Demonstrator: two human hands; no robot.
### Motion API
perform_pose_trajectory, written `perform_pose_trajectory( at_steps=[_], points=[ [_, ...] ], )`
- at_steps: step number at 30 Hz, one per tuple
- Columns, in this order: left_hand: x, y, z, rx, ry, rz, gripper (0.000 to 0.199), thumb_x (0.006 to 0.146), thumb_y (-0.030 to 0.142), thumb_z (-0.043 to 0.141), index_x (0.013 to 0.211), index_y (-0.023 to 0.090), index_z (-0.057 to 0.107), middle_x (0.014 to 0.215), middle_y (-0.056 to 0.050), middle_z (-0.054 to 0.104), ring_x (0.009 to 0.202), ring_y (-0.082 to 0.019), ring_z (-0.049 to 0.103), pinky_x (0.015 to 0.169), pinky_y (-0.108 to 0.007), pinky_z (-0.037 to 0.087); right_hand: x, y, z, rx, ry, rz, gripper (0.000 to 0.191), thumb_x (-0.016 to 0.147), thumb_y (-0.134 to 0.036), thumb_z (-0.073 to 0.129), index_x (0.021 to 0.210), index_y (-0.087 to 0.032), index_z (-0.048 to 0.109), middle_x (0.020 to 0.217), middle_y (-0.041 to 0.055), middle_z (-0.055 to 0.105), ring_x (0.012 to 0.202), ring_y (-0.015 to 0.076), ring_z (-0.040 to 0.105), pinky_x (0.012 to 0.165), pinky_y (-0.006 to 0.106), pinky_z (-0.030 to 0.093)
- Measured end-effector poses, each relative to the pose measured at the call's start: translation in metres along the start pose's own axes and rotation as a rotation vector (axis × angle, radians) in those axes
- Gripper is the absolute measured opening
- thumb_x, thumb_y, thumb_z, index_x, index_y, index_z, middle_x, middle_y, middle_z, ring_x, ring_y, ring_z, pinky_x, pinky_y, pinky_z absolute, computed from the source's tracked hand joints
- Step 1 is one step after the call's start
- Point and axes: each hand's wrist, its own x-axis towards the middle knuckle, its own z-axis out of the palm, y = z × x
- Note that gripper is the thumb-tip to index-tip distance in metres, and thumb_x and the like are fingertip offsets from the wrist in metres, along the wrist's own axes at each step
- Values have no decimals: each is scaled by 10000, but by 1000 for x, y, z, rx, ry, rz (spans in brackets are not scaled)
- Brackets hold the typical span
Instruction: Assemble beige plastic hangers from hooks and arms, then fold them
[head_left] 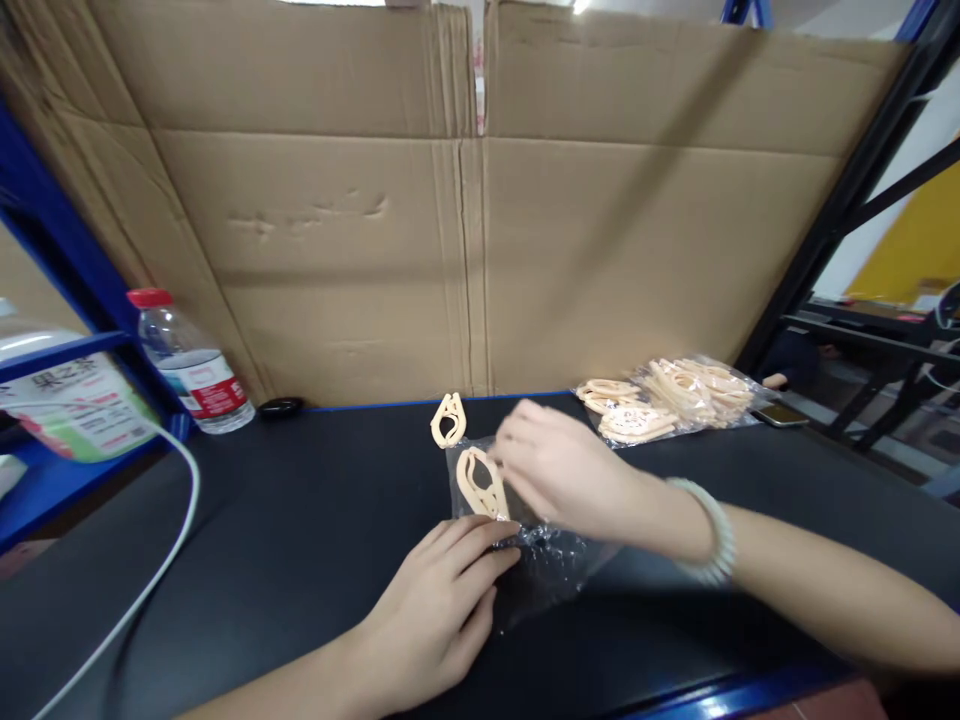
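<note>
Your left hand [439, 600] has its fingers bent over the clear bag [555, 570] and the low end of the folded hanger [495, 497]; I can't tell if they pinch it or just press down. Your right hand [562, 470] is a bit blurry, with its fingers curled at the right side of the hanger, and I can't tell what, if anything, they are gripping.

The hanger lies between your two hands, with the bag around and under it; I can't tell if it is all the way inside. The thin bag is bunched up near your left fingers, so a hard tug could tear it or make the hanger poke through. If your left fingers let up, the bag may slide on the smooth bench [315, 510].

Just past the bag sits a loose hanger [438, 428], and a quick push away from you could bump it. Your bracelet [720, 540] might snag the bag if your wrist dips low. Over on the right, a wide swing of that arm could knock the packed hangers [637, 425] into the phone [782, 414] beside them
</note>
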Motion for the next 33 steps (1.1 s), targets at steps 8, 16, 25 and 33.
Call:
perform_pose_trajectory(
  at_steps=[8,16,25,33],
  points=[
    [1,1,-4,-104,70,-94,230,775,85,521,972,203,528,961,-50,633,867,-197,592,769,-325,503,98,77,99,-81,-272,-145,419,900,5,416,1287,-128,503,1285,135,574,1063,232,506,832,339,429],
    [0,-7,-3,-145,70,-146,256,708,89,552,928,214,511,815,-9,615,745,-173,582,678,-286,482,109,93,119,-64,-352,-180,178,880,-108,538,1024,-96,642,983,150,656,944,250,559,760,330,434],
    [0,-11,4,-247,105,-163,211,768,49,532,918,196,551,822,-12,631,749,-155,583,684,-265,492,38,109,60,52,-150,16,289,957,-62,359,1103,-67,609,1007,141,640,952,194,598,856,311,471],
    [0,-10,4,-301,204,-175,200,801,71,501,945,188,576,755,1,619,675,-127,586,658,-248,502,-53,52,-24,82,394,172,77,924,-212,565,963,-206,631,866,41,703,778,171,665,697,303,526]
  ],
)
